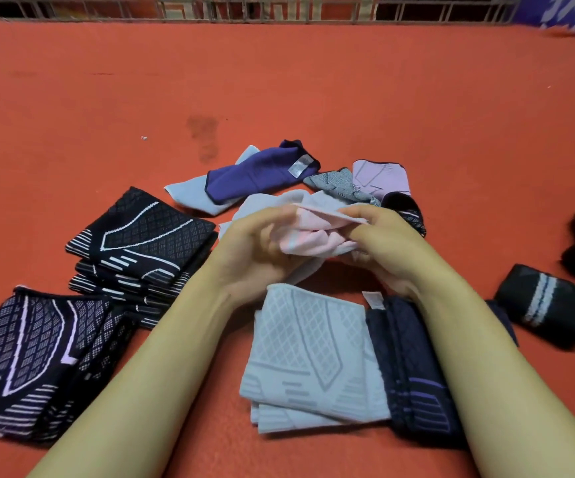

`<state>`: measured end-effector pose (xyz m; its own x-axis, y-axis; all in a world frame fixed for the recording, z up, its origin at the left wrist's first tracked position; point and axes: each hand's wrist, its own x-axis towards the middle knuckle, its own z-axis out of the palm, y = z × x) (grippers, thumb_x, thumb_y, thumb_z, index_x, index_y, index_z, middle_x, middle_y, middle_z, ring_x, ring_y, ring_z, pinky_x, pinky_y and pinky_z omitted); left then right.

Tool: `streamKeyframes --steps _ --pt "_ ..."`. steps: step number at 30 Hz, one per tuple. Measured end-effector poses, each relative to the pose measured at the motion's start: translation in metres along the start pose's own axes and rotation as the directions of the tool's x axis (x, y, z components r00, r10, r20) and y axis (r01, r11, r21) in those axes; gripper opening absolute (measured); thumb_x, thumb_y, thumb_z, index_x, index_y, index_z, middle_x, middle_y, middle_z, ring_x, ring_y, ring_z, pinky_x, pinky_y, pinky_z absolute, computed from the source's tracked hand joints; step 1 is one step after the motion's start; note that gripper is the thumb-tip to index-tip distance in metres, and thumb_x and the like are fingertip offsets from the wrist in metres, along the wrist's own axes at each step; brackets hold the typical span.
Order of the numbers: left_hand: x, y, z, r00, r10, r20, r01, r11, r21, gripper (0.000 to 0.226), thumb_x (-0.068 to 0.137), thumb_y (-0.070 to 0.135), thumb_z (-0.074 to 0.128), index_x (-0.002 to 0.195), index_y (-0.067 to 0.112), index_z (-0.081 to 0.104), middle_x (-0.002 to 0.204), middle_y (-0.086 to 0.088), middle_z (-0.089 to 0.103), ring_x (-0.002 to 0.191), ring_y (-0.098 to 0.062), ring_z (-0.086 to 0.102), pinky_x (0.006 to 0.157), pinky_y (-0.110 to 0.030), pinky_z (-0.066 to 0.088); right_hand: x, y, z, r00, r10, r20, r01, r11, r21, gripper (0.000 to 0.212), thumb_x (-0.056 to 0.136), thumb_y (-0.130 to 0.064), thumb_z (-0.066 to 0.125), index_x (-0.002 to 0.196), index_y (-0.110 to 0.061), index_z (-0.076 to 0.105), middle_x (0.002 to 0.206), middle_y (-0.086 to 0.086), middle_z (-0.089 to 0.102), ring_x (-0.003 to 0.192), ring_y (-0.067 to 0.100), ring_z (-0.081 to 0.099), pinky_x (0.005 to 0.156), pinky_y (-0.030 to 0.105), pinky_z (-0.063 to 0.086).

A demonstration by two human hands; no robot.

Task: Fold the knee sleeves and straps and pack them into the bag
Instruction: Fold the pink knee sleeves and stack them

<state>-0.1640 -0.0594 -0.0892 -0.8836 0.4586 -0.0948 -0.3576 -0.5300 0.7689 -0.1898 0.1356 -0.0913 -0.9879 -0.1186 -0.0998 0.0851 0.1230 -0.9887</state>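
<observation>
Folding well underway, packing not begun.
Head view: both hands, left (258, 250) and right (382, 243), pinching pink sleeve (310, 236) mid-fold; folded stacks (141, 243) alongside, loose pile (365, 184) beyond; no bag clearly seen.

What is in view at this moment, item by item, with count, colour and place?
pink sleeve: one, pale pink, held up at centre
grey folded sleeve: one, light grey, near centre
navy folded sleeve: one, beside the grey one
black patterned stacks: two, left
unfolded pile: several, blue, lilac, grey, behind the hands
black bundle: one, white stripes, right
floor: red-orange
left hand: grips the pink sleeve
right hand: fingers pinch the same sleeve
</observation>
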Motion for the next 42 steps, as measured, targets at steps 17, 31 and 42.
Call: streamKeyframes --steps 17,31,42 --pt "0.0 -0.001 0.005 0.984 0.163 -0.075 -0.114 0.893 0.435 0.035 0.103 0.016 0.057 0.123 -0.012 0.064 0.097 -0.013 0.075 0.084 -0.019 0.072 0.071 -0.022 0.057 0.0 0.006 0.002 0.986 -0.132 -0.102 0.099 0.955 -0.28 0.016 0.085 -0.019 0.068 0.099 -0.026 0.068 0.085 -0.008 0.073 0.071 0.013 0.063 0.07 0.03 0.051" --pt "0.013 -0.001 -0.001 0.853 0.495 -0.163 -0.087 0.443 0.892 0.032 0.073 0.024 0.053 0.091 0.01 0.075 0.084 -0.007 0.071 0.069 -0.011 0.06 0.066 -0.03 0.049 -0.011 -0.012 -0.006 0.904 -0.092 0.417 -0.16 0.831 0.532 0.052 0.067 0.002 0.054 0.117 -0.01 0.058 0.107 0.019 0.063 0.094 0.031 0.059 0.074 0.04 0.039" --pt "0.001 0.001 0.005 0.987 0.163 0.0 -0.144 0.872 0.469 0.052 0.077 -0.002 0.051 0.126 -0.007 0.065 0.128 -0.032 0.065 0.121 -0.04 0.063 0.113 -0.05 0.044 0.0 0.002 0.001 0.924 -0.31 -0.224 0.168 0.854 -0.492 0.032 0.086 -0.016 0.067 0.114 -0.028 0.057 0.117 0.001 0.06 0.096 0.011 0.057 0.077 0.026 0.047"
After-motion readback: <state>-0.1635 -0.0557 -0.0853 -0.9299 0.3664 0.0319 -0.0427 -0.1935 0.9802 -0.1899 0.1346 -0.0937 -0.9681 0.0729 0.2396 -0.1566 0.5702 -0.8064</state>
